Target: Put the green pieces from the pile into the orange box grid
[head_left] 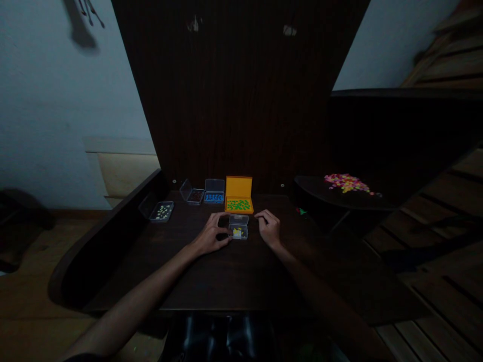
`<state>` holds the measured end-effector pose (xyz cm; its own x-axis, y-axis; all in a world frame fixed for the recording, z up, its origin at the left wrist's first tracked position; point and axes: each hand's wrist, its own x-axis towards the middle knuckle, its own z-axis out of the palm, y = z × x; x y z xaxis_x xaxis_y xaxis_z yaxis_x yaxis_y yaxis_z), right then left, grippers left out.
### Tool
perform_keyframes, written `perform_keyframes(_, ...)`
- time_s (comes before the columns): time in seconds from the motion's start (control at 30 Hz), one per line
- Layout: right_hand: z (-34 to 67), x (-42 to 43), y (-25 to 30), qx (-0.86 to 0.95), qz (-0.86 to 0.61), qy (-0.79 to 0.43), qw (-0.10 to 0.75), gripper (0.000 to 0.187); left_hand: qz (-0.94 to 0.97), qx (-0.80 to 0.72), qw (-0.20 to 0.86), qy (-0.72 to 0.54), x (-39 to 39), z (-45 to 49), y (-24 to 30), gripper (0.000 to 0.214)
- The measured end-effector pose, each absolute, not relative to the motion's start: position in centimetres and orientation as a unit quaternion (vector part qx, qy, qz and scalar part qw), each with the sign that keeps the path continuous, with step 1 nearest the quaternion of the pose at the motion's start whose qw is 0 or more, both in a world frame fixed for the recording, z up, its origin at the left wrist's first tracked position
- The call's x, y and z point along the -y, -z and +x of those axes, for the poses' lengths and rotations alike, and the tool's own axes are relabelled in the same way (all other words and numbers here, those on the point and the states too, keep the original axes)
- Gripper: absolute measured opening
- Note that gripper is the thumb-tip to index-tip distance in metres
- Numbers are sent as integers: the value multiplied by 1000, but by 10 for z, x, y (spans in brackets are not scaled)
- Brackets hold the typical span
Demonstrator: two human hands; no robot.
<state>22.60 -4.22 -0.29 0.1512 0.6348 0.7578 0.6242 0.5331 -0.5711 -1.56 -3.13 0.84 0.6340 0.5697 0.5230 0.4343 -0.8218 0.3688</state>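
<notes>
A small clear plastic box [239,226] with its lid up and yellow pieces inside stands in the middle of the dark table [226,271]. My left hand [211,236] curls round its left side, with fingers and thumb touching the box. My right hand [268,227] rests just right of the box with its fingers bent inward; whether it touches the box or holds anything is not clear.
Behind stand an open orange box [239,197] of green pieces, a clear box of blue pieces [214,193], one of dark red pieces [192,193] and one of pale pieces [161,211] at the left. A heap of coloured pieces [347,183] lies on a round dark surface at the right.
</notes>
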Motion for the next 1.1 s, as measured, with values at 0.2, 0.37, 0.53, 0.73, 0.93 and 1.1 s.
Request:
perform_keyframes(0.2,226,41,4,645,-491,-17,585,24,903,-275,90,-316,36,-11,-10,12)
perform_keyframes(0.37,226,39,4,637,-499,-20,587,24,907,-287,94,-293,41,-13,-13,15)
perform_keyframes(0.53,226,38,5,640,-496,-29,586,24,896,-301,87,-314,50,-24,-20,18)
perform_keyframes(0.73,227,38,6,645,-504,-42,573,24,874,-334,34,-352,48,-59,-42,20)
perform_keyframes(0.93,226,36,8,659,-497,-47,563,23,816,-438,-66,-371,13,-113,-67,24)
perform_keyframes(1.1,225,36,8,665,-493,-42,560,23,786,-541,-121,-273,-13,-140,-81,20)
